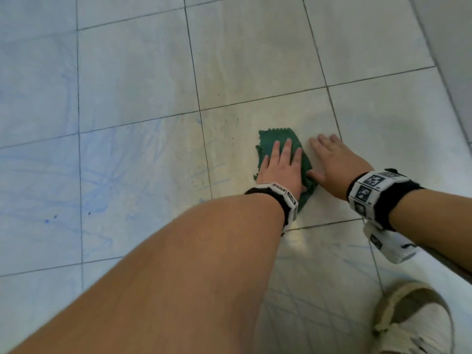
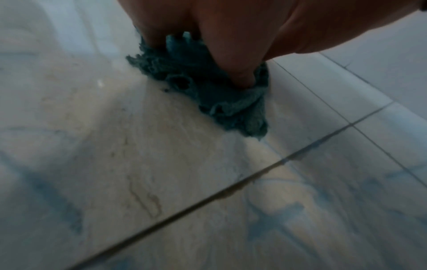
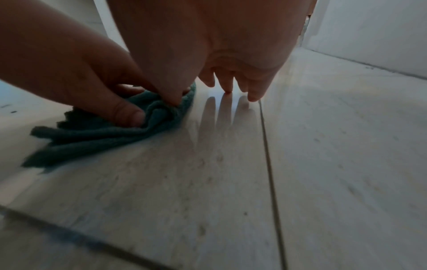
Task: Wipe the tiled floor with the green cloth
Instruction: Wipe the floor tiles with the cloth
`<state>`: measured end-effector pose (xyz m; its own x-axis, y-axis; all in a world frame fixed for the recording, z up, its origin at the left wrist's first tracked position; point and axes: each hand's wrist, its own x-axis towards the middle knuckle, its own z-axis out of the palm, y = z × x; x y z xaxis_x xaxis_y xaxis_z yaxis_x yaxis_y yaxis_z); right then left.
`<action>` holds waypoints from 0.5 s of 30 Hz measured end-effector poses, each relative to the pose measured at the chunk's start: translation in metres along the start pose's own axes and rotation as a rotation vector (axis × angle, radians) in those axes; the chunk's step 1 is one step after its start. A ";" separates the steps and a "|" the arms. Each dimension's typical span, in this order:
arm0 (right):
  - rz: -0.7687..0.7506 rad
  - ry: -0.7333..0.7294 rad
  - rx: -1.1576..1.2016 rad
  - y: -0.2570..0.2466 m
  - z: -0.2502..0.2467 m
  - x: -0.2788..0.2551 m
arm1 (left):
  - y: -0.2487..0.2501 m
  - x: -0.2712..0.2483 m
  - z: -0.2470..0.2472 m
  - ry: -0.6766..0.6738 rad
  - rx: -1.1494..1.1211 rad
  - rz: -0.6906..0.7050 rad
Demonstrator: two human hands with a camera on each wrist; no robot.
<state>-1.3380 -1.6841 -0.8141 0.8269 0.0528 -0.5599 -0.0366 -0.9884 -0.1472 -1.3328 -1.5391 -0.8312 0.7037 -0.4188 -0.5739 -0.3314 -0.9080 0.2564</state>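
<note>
The green cloth lies bunched on a pale, tiled floor. My left hand presses flat on top of it with fingers straight and spread. In the left wrist view the left hand pushes its thumb into the crumpled cloth. My right hand lies flat on the bare tile just right of the cloth, its thumb touching the cloth's edge. In the right wrist view the right hand has fingertips on the floor, and both thumbs press a fold of the cloth.
Blue scribble marks cover the tiles to the left and near me. My bare leg fills the lower left. A white shoe stands at the lower right. A wall runs along the right.
</note>
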 end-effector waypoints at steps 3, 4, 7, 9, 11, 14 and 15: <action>-0.027 0.013 0.014 -0.007 -0.004 0.006 | -0.018 0.004 -0.011 -0.004 -0.051 -0.035; -0.041 0.016 0.011 -0.010 -0.006 0.009 | -0.030 0.007 -0.017 0.001 -0.066 -0.065; -0.066 -0.010 -0.004 -0.024 -0.013 0.015 | -0.093 0.008 -0.035 0.058 -0.073 -0.243; -0.084 -0.049 -0.018 -0.037 -0.017 0.018 | -0.146 0.001 -0.046 0.069 -0.086 -0.387; -0.116 -0.069 -0.044 -0.048 -0.017 0.022 | -0.186 -0.010 -0.053 0.048 -0.095 -0.491; -0.127 -0.063 -0.081 -0.062 -0.011 0.031 | -0.198 -0.017 -0.054 0.050 -0.089 -0.511; -0.103 -0.058 -0.086 -0.064 -0.009 0.034 | -0.193 -0.015 -0.055 0.048 -0.086 -0.494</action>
<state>-1.3025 -1.6205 -0.8165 0.7899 0.1607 -0.5918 0.0972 -0.9857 -0.1380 -1.2452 -1.3586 -0.8297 0.7924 0.0628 -0.6068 0.1000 -0.9946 0.0276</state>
